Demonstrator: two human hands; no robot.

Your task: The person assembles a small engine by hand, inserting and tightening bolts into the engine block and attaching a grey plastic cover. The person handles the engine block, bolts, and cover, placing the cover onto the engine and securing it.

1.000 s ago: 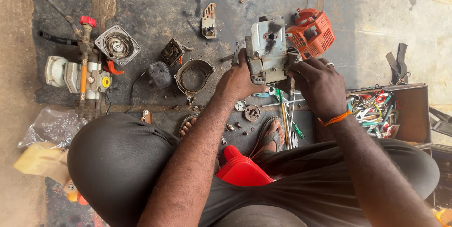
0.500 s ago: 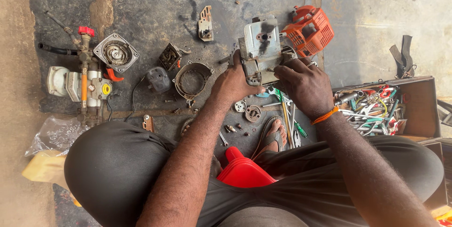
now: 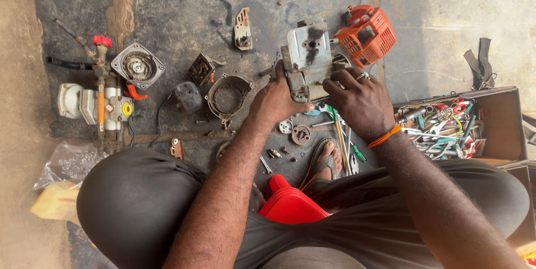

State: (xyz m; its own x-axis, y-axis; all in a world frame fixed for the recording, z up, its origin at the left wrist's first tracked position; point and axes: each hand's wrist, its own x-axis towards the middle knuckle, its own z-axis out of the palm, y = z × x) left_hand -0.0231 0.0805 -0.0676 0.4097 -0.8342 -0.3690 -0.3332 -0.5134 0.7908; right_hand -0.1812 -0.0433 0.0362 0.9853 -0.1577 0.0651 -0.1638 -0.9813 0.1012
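Head view looks straight down on a seated person whose left hand [image 3: 277, 101] clasps the left side of a small grey engine block [image 3: 308, 59], fingers curled around its edge, while the right hand [image 3: 360, 101] rests on its lower right corner with fingertips pinching something too small to make out. The block stands on the dark concrete floor [image 3: 184, 1] in front of the knees, touching an orange fan cover [image 3: 367, 35] at its right. It looks like cast metal: heavy for its size, rigid, probably greasy, so it is best gripped by its flat side walls rather than thin fins or fittings. Nearby lie a round recoil starter [image 3: 138, 66], a metal ring housing [image 3: 228, 96], a sprayer pump [image 3: 100, 101] and an open box of tools [image 3: 446, 126].
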